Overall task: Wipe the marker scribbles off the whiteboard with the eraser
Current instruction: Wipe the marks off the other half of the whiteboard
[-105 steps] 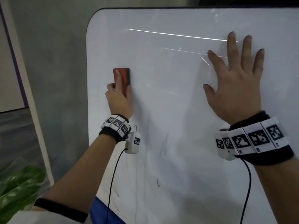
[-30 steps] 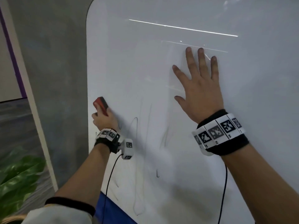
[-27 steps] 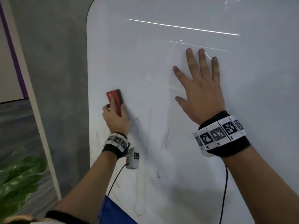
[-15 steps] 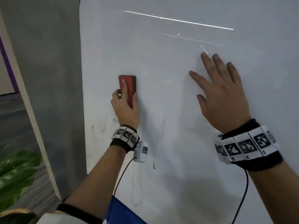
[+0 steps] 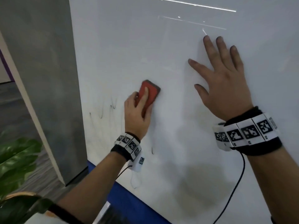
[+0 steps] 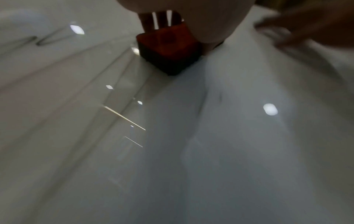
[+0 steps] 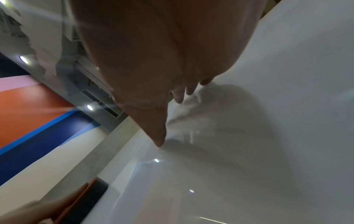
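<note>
A red eraser with a dark felt edge lies flat against the whiteboard. My left hand grips it, a finger along its back. Thin black scribbles remain left of the eraser, and a short stroke lies below my left wrist. My right hand presses flat on the board to the right, fingers spread. The left wrist view shows the eraser on the board with a scribble at its left. In the right wrist view my right hand's fingertips touch the board, and the eraser appears at bottom left.
A grey pillar stands just left of the board's edge. Green plant leaves fill the lower left. A blue panel runs under the board's lower edge. Cables hang from both wrists.
My left hand has swept the eraser down and to the right across the board; earlier it was going up and down near the left edge. The right hand stays flat on the board.
</note>
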`<action>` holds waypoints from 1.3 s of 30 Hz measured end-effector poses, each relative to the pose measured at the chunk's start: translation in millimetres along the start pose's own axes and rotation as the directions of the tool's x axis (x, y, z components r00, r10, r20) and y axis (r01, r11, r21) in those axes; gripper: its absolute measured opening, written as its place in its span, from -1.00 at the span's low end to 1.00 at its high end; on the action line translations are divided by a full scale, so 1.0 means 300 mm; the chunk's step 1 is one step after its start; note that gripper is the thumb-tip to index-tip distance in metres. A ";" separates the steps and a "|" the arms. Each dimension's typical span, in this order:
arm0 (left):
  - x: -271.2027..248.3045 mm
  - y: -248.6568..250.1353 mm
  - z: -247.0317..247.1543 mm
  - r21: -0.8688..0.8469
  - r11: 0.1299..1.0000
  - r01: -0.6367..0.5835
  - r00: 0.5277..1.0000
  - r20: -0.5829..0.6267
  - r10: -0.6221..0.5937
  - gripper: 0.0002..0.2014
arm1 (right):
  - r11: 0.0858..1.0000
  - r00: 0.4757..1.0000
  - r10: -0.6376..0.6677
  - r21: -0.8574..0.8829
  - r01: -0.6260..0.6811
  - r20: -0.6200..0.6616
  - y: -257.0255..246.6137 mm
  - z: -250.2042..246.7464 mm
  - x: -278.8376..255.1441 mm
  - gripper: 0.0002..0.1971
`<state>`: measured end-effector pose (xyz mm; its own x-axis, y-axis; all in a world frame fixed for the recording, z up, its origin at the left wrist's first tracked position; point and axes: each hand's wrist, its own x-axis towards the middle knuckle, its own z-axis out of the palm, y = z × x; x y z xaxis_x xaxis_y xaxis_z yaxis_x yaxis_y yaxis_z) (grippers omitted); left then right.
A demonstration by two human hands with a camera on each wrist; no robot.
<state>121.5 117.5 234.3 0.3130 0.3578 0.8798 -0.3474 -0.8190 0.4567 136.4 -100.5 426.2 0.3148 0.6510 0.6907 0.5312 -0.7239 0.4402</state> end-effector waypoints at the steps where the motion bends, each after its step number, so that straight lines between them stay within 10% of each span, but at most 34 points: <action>1: 0.028 0.007 0.003 -0.019 0.995 0.096 0.995 -0.040 -0.096 -0.43 | 1.000 1.000 0.000 0.004 0.000 -0.003 -0.001 -0.002 -0.001 -0.36; 5: -0.071 0.085 0.058 -0.004 1.000 -0.014 0.999 -0.030 0.014 -0.49 | 1.000 1.000 0.018 0.024 -0.017 -0.026 -0.012 0.003 -0.003 -0.36; 11: -0.433 0.040 0.058 -0.006 0.954 -0.301 0.891 0.355 0.283 -0.55 | 1.000 1.000 0.014 0.013 -0.013 -0.012 -0.008 0.008 -0.005 -0.37; 19: -0.140 -0.040 -0.009 0.012 0.992 0.123 0.982 0.140 -0.124 -0.38 | 0.999 0.999 0.030 0.023 -0.030 -0.012 -0.018 0.014 -0.008 -0.39; 28: -0.667 -0.022 0.018 0.021 0.976 0.216 0.898 0.389 -0.207 -0.50 | 0.998 0.999 0.041 0.038 -0.040 -0.030 -0.039 0.020 -0.014 -0.40; 33: -0.408 -0.043 -0.015 0.041 0.889 0.456 0.850 0.277 -0.448 -0.43 | 0.999 0.999 0.030 0.044 -0.029 -0.030 -0.032 0.024 -0.017 -0.41; 39: -0.023 -0.008 -0.044 -0.037 0.965 0.262 0.963 0.073 -0.258 -0.46 | 0.996 0.997 0.059 0.063 -0.056 -0.044 -0.046 0.031 -0.023 -0.43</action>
<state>108.5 123.0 228.7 0.4554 0.5238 0.7199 -0.2855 -0.6800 0.6754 134.1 -92.8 410.1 0.3105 0.5966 0.7400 0.5614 -0.7433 0.3637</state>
